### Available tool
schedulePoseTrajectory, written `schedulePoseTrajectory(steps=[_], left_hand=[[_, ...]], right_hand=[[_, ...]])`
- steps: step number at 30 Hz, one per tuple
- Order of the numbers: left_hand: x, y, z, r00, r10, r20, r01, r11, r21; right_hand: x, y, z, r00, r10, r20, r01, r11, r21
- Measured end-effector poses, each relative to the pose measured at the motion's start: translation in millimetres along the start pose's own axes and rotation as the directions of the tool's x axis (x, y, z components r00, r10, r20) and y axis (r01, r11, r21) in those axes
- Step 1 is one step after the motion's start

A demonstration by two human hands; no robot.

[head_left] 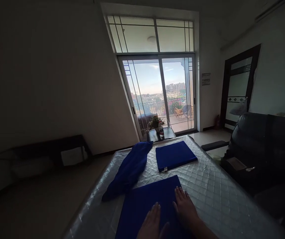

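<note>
A flat blue folded cloth (137, 205) lies at the near end of the quilted silver-white table cover (214, 189). My left hand (151, 221) rests on its middle, palm down with the fingers stretched out. Near the cloth's right edge lies my right hand (185, 205), flat with its fingers straight. Beyond is a second folded blue cloth (176, 154), a neat rectangle with a small white tag at its near edge. To the left, a loose, crumpled blue cloth (133, 167) stretches along the table and touches the near cloth's corner.
Past the table's far end stands a small dark table (167, 133) with a potted plant (155, 122) and a bottle (161, 129). Behind it are sliding glass doors (161, 89). A black armchair (264, 146) is on the right. A dark low rack (50, 149) stands by the left wall.
</note>
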State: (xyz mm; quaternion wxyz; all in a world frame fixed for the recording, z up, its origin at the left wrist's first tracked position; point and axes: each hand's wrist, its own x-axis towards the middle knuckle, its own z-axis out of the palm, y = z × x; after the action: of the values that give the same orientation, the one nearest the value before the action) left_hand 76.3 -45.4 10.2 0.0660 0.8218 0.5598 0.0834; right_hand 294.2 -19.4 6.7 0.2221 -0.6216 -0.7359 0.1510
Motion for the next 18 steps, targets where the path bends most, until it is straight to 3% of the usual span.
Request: schedulePoseTrajectory(steps=[1,4,8,13,18], left_hand=[[15,16,0,0.998,0.04,0.043,-0.039,0.999,-0.026],[47,57,4,0.995,0.098,0.019,-0.096,0.992,-0.083],[63,68,16,0.999,0.042,0.026,-0.039,0.994,-0.103],[53,25,17,0.999,-0.044,-0.013,0.044,0.998,-0.033],[27,-48,6,0.978,-0.187,-0.088,0.191,0.981,0.034]], right_hand=[[1,1,1,1.0,-0.001,0.002,0.001,1.0,0.004],[2,6,5,0.999,-0.02,0.039,0.02,1.0,-0.003],[3,8,7,0.999,-0.04,0.032,0.04,0.999,0.001],[0,2,-2,0.999,0.009,0.05,-0.011,0.999,0.045],[-4,-5,-11,0.997,0.03,0.076,-0.033,0.999,0.039]])
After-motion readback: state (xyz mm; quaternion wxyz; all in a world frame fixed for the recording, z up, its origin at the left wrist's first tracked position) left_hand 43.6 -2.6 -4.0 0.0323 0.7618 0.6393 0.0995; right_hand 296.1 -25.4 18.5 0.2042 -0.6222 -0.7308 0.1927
